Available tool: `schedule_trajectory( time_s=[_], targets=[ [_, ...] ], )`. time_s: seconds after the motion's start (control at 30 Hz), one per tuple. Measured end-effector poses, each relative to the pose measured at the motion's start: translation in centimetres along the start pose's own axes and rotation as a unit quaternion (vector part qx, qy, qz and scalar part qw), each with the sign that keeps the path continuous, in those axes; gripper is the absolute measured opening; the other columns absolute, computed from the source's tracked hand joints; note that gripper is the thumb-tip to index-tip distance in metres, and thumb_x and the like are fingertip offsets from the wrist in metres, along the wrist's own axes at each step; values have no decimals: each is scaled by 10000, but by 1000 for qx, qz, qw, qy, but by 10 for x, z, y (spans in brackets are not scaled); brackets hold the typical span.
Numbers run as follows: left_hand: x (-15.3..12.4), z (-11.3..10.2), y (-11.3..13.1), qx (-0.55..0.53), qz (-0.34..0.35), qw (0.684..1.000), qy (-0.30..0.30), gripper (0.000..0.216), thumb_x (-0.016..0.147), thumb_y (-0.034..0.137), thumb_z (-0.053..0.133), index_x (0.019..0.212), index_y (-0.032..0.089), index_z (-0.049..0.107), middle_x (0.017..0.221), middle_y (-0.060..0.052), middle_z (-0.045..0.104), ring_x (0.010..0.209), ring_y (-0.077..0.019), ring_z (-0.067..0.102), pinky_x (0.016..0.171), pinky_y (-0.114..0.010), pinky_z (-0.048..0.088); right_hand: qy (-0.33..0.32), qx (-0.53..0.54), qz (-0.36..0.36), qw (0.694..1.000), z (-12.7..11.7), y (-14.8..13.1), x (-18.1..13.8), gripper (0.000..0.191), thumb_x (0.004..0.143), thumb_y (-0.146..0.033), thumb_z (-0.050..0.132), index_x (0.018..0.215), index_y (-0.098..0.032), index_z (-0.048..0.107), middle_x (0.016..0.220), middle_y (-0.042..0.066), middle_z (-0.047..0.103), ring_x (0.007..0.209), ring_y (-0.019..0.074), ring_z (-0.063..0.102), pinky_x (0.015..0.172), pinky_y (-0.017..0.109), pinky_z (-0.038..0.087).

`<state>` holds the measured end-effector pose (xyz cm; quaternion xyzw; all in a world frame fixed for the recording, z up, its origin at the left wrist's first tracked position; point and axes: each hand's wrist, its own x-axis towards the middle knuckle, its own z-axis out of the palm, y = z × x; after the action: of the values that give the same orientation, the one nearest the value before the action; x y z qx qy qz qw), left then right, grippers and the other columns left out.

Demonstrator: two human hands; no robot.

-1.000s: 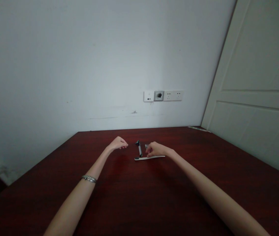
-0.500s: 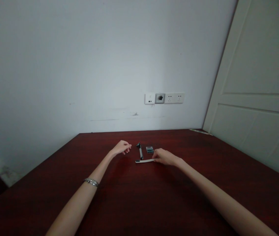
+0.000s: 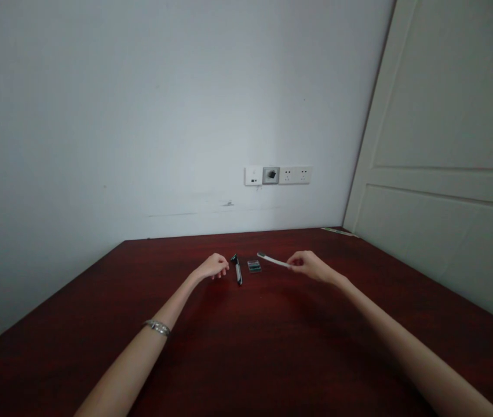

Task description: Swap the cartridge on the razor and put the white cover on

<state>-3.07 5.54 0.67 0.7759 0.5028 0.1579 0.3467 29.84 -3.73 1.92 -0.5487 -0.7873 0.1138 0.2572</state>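
Observation:
My right hand pinches the end of a slim white toothbrush. Its dark head points left and slightly away from me, apparently lifted off the table. Beside the razor rests my left hand, fingers loosely curled and somewhat apart, nothing visible in them. The razor is black and grey, lying with its head toward the wall. Between the razor and my right hand lies a small clear case with dark contents too small to make out.
All of this lies on a dark red wooden table against a white wall. Sockets and a switch panel are set in the wall above. A pale panelled door stands on the right. A thin pale strip lies at the table's back right corner.
My right hand has moved the toothbrush away from me and to the right, from in front of the razor to beside the case. My left hand stays near the razor. The view has shifted slightly.

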Motion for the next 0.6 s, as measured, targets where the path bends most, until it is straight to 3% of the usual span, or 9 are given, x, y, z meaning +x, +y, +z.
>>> schedule_trajectory(
  time_s=[0.13, 0.27, 0.43, 0.6],
  targets=[
    [4, 10, 4, 51, -11, 999, -11, 221, 744, 278, 444, 716, 113, 587, 581, -20, 574, 399, -73, 458, 362, -163, 291, 54, -51, 123, 990, -24, 47, -19, 254, 738, -242, 537, 857, -122, 727, 781, 75, 703, 712, 185, 625, 658, 237, 436],
    [4, 18, 11, 103, -3, 995, 12, 265, 739, 326, 475, 626, 119, 596, 551, -28, 566, 443, -88, 472, 429, -185, 321, 66, -90, 216, 970, -31, 81, -36, 229, 733, -211, 539, 818, -122, 732, 785, 88, 708, 768, 195, 648, 672, 216, 436],
    [3, 27, 22, 190, -10, 981, 31, 229, 722, 338, 508, 628, 154, 606, 674, -54, 633, 595, -153, 569, 515, -218, 361, 65, -108, 280, 952, -30, 99, -46, 191, 734, -178, 544, 784, -118, 718, 793, 102, 701, 797, 200, 652, 654, 207, 429],
    [3, 29, 21, 207, -17, 977, 47, 235, 727, 365, 507, 668, 167, 620, 731, -68, 651, 653, -184, 598, 557, -236, 387, 58, -144, 304, 940, -26, 102, -46, 162, 728, -161, 553, 765, -122, 706, 817, 119, 695, 813, 217, 649, 655, 225, 430]
  ],
)
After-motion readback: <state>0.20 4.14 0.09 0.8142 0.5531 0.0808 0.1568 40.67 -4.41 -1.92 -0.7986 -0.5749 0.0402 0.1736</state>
